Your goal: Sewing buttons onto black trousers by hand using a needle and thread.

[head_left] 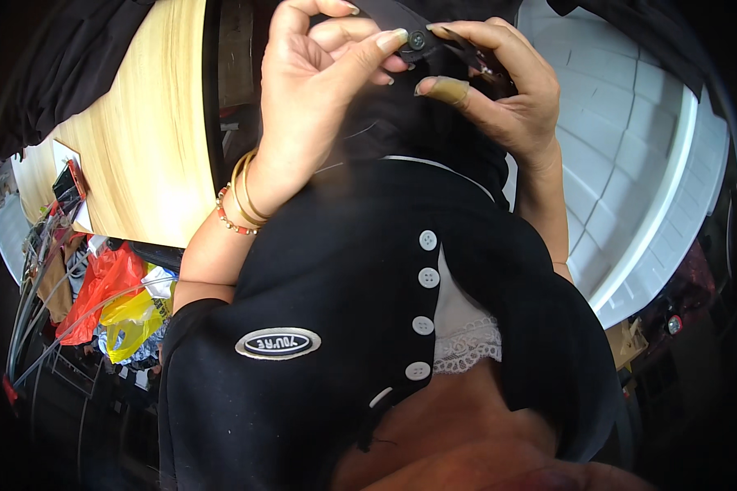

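1. The left hand [319, 74] and the right hand [499, 90] are both raised at the top of the picture. They meet on a black strap [401, 20].
2. The left hand is closed in a pinch: its thumb and fingers press on the strap at a small round snap [418, 39].
3. The right hand grips the other end of the strap, where a small metal piece [487, 69] shows. One finger of this hand has a tan cover on its tip.
4. I judge the fastening is in its middle: both ends are held and brought close, but whether the snap is already shut I cannot tell.
5. Below the hands there is a black garment [327, 270] with a row of white buttons [424, 303] and an oval badge. A bit of white lace shows in the opening.
6. On the left stands a light wooden table [139, 139]. Below it lie red and yellow plastic bags [115, 303] and some thin rods.
7. On the right there is a white panelled surface [630, 147]. What it is I cannot tell.
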The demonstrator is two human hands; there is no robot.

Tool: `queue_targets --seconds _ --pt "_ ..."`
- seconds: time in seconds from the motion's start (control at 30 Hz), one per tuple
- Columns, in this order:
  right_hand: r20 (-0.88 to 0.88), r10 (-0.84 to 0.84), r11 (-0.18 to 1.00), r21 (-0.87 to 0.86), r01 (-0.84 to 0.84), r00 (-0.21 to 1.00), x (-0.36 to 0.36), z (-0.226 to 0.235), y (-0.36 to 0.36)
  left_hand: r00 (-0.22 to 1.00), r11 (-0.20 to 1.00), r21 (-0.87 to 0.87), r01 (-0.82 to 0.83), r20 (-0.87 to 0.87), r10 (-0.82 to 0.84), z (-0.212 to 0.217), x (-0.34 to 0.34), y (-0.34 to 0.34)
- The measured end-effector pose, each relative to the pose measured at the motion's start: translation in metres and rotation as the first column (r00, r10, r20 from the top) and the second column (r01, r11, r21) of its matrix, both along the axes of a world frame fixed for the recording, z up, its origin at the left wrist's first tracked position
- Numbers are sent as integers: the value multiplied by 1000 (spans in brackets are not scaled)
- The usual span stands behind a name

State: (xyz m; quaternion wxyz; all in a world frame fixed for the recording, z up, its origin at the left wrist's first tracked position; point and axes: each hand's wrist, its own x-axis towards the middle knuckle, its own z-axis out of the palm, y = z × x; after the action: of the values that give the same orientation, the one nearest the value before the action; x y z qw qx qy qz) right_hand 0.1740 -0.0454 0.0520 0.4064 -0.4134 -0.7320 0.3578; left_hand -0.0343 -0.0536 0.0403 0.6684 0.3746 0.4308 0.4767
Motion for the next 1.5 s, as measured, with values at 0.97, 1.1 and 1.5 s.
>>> queue_targets --seconds 0.97,1.1,1.5 --pt "-64 -50 993 104 57 997 2 -8 8 964 964 124 235 -158 -215 22 0 20" --pt "-91 -70 994 74 77 993 3 -8 10 962 955 196 222 -204 -182 20 1 21" --pt "-104 -133 977 153 148 986 2 -7 11 917 875 416 247 -393 -72 14 3 25"
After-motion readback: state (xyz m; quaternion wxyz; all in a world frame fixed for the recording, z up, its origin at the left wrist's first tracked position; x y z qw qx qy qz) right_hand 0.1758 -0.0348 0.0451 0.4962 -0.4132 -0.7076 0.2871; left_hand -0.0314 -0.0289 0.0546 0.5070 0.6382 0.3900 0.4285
